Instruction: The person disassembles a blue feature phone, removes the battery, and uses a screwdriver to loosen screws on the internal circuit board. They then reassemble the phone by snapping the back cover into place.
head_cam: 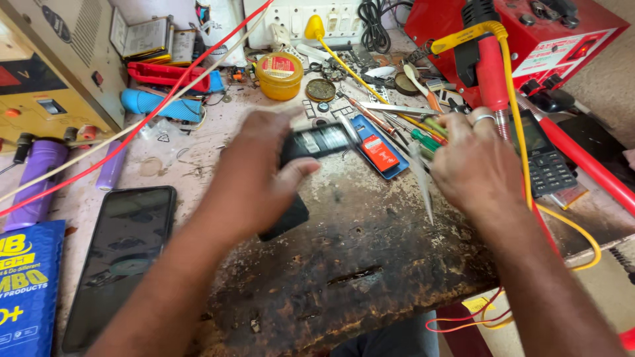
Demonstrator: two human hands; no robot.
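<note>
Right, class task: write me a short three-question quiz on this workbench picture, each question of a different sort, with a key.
1. True or false: the left hand holds a small black device.
2. Which lies flat on the bench to the left of the left forearm? A) a dark smartphone B) a hammer C) a mug
3. Fill in: the right hand wears a ____ on one finger.

Key
1. True.
2. A. It lies screen up beside a blue packet.
3. Ring; the hand is by the tweezers.
</note>
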